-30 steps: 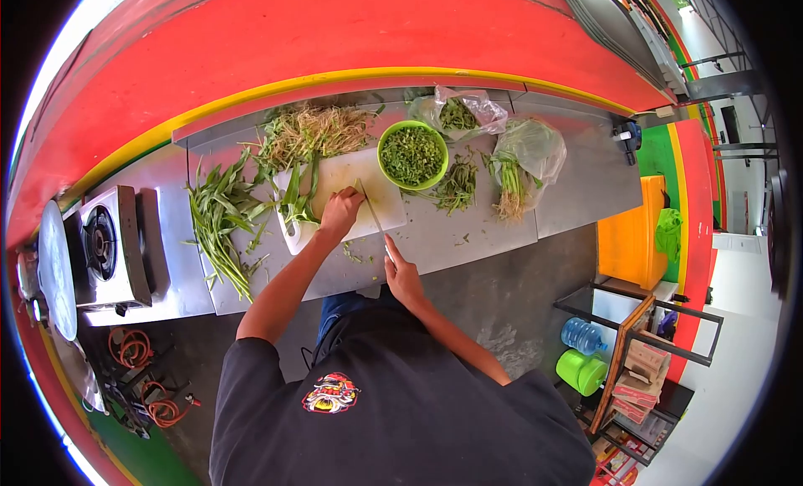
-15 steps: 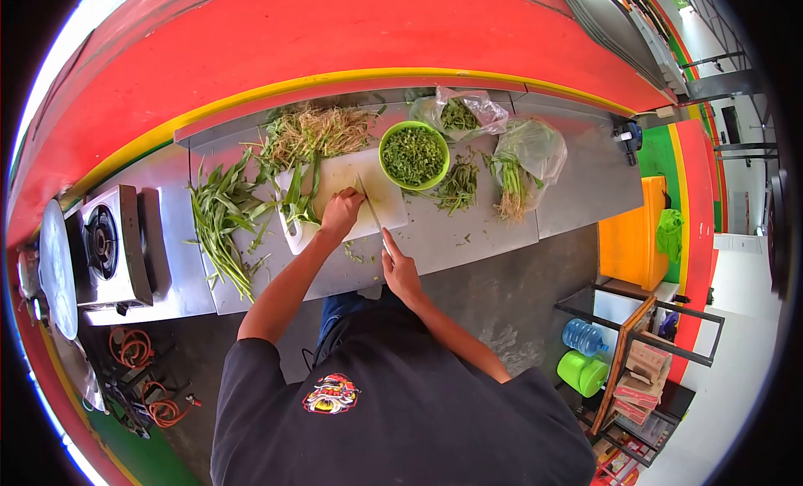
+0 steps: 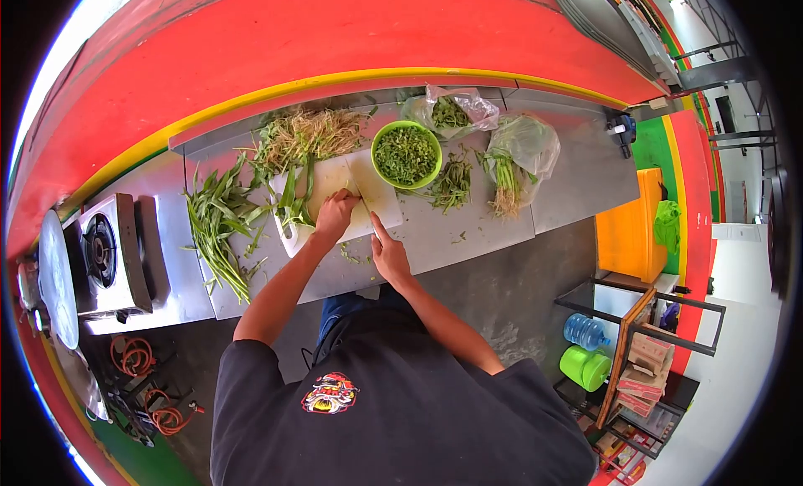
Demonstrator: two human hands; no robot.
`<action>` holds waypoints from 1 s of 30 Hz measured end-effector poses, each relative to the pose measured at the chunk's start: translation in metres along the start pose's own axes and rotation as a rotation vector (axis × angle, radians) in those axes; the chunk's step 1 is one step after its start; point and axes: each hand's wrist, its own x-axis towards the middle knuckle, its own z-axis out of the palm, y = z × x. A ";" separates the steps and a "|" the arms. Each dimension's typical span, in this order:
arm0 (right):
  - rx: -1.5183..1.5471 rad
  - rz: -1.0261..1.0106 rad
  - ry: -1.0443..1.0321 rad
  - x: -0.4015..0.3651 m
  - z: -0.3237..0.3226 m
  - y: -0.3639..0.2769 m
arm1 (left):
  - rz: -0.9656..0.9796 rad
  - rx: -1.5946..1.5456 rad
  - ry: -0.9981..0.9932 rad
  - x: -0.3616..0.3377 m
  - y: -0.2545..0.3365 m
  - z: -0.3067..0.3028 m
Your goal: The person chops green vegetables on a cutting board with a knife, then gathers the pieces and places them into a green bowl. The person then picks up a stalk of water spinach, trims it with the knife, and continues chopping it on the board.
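On the white cutting board [image 3: 341, 170], my left hand [image 3: 336, 215] presses down with its fingers bunched together; whatever lies under them is too small to make out. My right hand [image 3: 390, 256] grips a knife [image 3: 365, 203], its thin blade pointing away from me just right of the left fingertips. Long leafy greens [image 3: 293, 197] lie across the board's left side, and small cut bits are scattered at its near edge. Just behind the board's right end is a green bowl [image 3: 374, 166] full of chopped greens [image 3: 405, 155].
Leafy stems [image 3: 219, 222] are piled at left, with a rooty heap [image 3: 314, 139] behind. To the right are loose greens [image 3: 452, 183] and plastic bags [image 3: 535, 147] of greens. A gas stove [image 3: 104, 252] stands far left; a red wall [image 3: 335, 34] runs behind the metal table [image 3: 585, 172].
The right hand and knife have shifted slightly left, and the blade now appears closer to the left fingertips. The whole view has moved a little. My left hand stays on the board.
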 end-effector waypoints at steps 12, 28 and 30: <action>-0.056 -0.012 0.007 -0.024 0.009 0.017 | -0.054 -0.030 -0.012 0.003 0.004 -0.003; -0.023 -0.048 0.010 -0.032 0.006 0.020 | -0.052 -0.091 0.004 0.002 -0.001 -0.003; -0.014 -0.083 0.047 -0.020 0.015 0.022 | -0.078 -0.042 -0.033 0.003 0.002 -0.005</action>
